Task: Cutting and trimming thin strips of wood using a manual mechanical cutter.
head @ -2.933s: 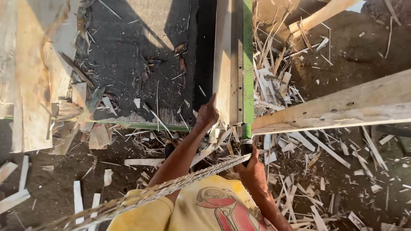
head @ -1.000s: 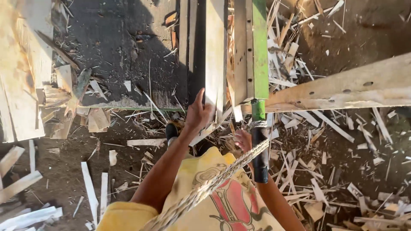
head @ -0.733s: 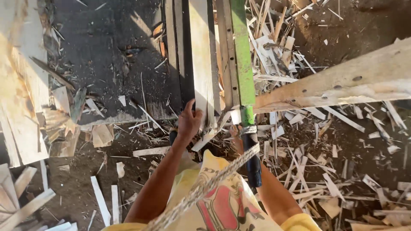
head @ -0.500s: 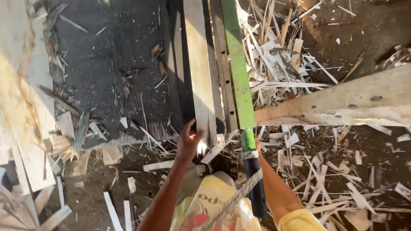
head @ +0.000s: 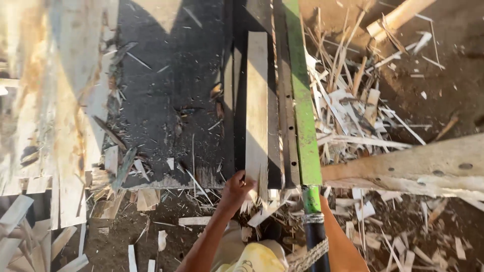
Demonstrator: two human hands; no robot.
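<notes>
Hands at a dark, scuffed tabletop [head: 166,100], seen from above. Left hand [head: 236,185] reaches forward to the near end of a long pale wooden plank [head: 256,106], its fingers curled together against that end. This plank lies flat and lengthwise on the tabletop, running straight away from the person. Just to its right lies a long green metal bar [head: 301,95], parallel to it, ending in a black handle [head: 316,242] near the body. Right forearm runs up beside that handle, but the right hand is hidden behind the bar, so its fingers cannot be told. A thick pale timber beam [head: 418,166] juts in from the right. Splintered wood offcuts [head: 353,106] litter the dirt floor [head: 443,65].
</notes>
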